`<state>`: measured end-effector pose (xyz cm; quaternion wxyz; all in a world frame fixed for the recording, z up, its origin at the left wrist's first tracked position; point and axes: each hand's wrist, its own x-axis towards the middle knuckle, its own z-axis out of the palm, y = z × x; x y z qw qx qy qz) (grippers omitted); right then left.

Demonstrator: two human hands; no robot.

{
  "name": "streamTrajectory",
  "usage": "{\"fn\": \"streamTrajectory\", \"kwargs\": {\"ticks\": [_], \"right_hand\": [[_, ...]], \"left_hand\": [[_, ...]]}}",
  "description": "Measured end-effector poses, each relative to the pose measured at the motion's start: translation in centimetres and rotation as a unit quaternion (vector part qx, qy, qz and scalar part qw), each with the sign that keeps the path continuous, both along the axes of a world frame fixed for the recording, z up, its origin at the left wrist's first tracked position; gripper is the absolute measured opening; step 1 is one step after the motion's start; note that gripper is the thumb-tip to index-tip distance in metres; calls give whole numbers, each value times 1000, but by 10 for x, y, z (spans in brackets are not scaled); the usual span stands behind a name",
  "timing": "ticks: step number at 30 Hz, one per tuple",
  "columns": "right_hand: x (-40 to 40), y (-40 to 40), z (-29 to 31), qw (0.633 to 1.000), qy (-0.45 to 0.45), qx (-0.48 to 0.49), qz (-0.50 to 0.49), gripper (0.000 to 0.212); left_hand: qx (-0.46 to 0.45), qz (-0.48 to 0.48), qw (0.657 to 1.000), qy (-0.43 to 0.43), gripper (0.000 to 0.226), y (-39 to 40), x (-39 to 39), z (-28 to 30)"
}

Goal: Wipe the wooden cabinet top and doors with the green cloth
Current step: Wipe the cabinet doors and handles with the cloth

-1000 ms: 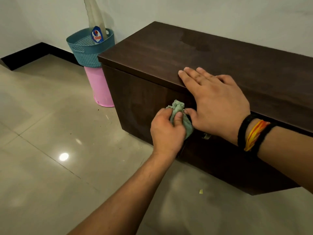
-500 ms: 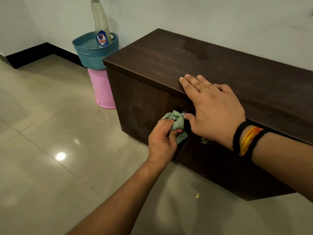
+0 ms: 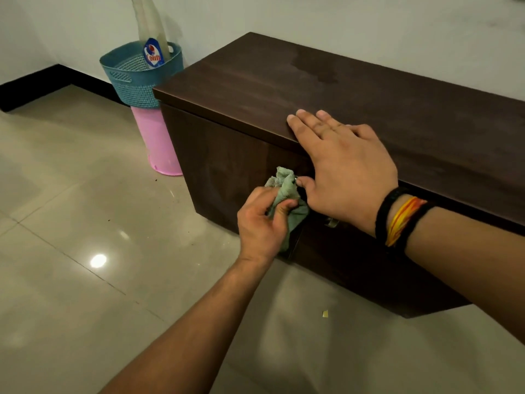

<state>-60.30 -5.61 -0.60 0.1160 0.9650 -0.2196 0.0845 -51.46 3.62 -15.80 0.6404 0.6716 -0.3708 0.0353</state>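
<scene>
The dark wooden cabinet's top [image 3: 369, 103] runs from centre to the right edge, with its left door [image 3: 227, 166] facing me. My left hand [image 3: 261, 226] is closed on the crumpled green cloth [image 3: 287, 184] and presses it against the door's right edge, just under the top. My right hand [image 3: 341, 166] lies flat on the top's front edge with fingers extended. Its thumb hangs down and touches the cloth. A small metal handle [image 3: 331, 222] shows below my right wrist.
A blue woven basket [image 3: 136, 78] holding a spray bottle [image 3: 152, 32] sits on a pink bin [image 3: 154, 137] against the cabinet's left side. A darker damp-looking patch [image 3: 318, 69] marks the top near the wall. A small scrap [image 3: 325, 314] lies on the glossy tile floor.
My left hand has slid the cloth slightly down the door's edge and re-bunched it. My right hand has stayed in place on the top; the view has shifted a little.
</scene>
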Motion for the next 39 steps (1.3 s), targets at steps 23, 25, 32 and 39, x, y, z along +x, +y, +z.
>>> {"fn": "streamTrajectory", "kwargs": {"ticks": [23, 25, 32, 39], "right_hand": [[-16, 0, -18, 980, -30, -123, 155, 20], [-15, 1, -17, 981, -30, -111, 154, 24], [-14, 2, -20, 979, -36, -121, 159, 19], [-89, 10, -12, 955, -280, 17, 97, 13]], "left_hand": [[-25, -35, 987, 156, 2, 0, -9, -3], [-26, -21, 986, 165, 5, -2, -9, 10], [35, -2, 997, 73, 13, 5, -10, -2], [200, -79, 977, -7, 9, 35, -19, -48]]}}
